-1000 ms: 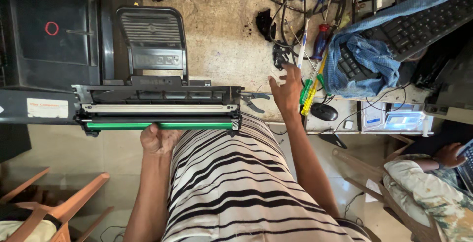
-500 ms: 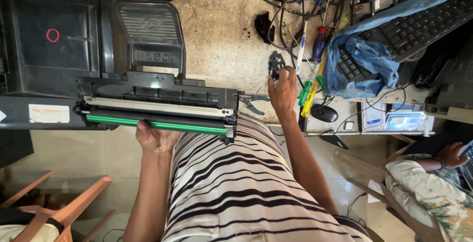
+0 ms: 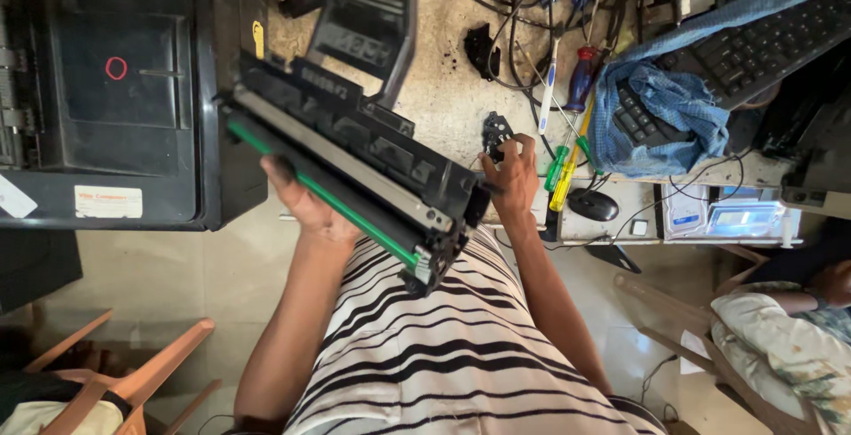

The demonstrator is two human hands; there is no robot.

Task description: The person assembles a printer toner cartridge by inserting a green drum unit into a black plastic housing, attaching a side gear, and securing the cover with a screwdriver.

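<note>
One long black toner cartridge with a green roller. One small black part. One black printer. Two keyboards: one bare, one half under a single blue cloth. One computer mouse. Three screwdrivers at least: red-handled, green-handled and yellow-handled. Two hands: left, right.

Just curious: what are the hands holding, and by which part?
Left hand cradles the long black cartridge from beneath, mid-length. Right hand pinches a small black part by its lower end.
</note>
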